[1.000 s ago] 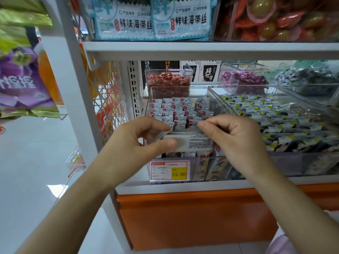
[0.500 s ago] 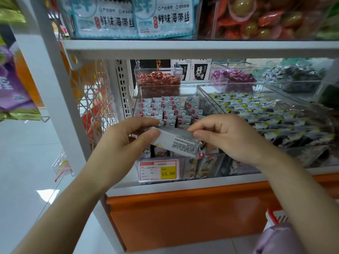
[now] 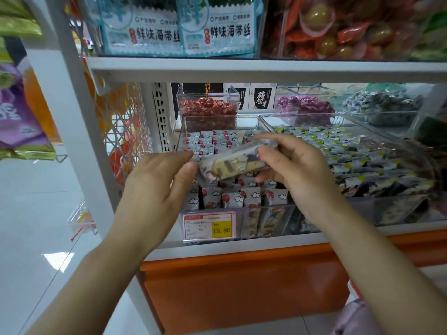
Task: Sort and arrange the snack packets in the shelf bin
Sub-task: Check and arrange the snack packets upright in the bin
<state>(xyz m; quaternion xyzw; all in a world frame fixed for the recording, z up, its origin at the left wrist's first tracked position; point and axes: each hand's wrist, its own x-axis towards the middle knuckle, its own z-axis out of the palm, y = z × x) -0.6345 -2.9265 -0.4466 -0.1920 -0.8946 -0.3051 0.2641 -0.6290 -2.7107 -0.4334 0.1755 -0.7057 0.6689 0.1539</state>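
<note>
A long snack packet (image 3: 233,164) with a grey and cream printed face hangs tilted above the clear shelf bin (image 3: 266,221). My left hand (image 3: 157,189) pinches its lower left end between thumb and fingers. My right hand (image 3: 297,170) grips its upper right end, fingers curled round it. The packet is blurred. Beneath it the bin holds several rows of small grey packets (image 3: 232,199) with red dots and white clouds, standing upright. A price tag (image 3: 209,226) reading 15.80 is fixed to the bin's front.
A neighbouring clear bin (image 3: 387,213) to the right holds dark packets with yellow corners. Behind stand bins of red (image 3: 208,110) and purple (image 3: 304,107) sweets. The shelf above (image 3: 266,66) carries blue seaweed bags. A white upright post (image 3: 79,131) stands left; an orange base panel (image 3: 242,286) lies below.
The packet has been turned over from its white label side to its printed face, and it has risen and tilted up to the right. Both hands kept hold of its ends.
</note>
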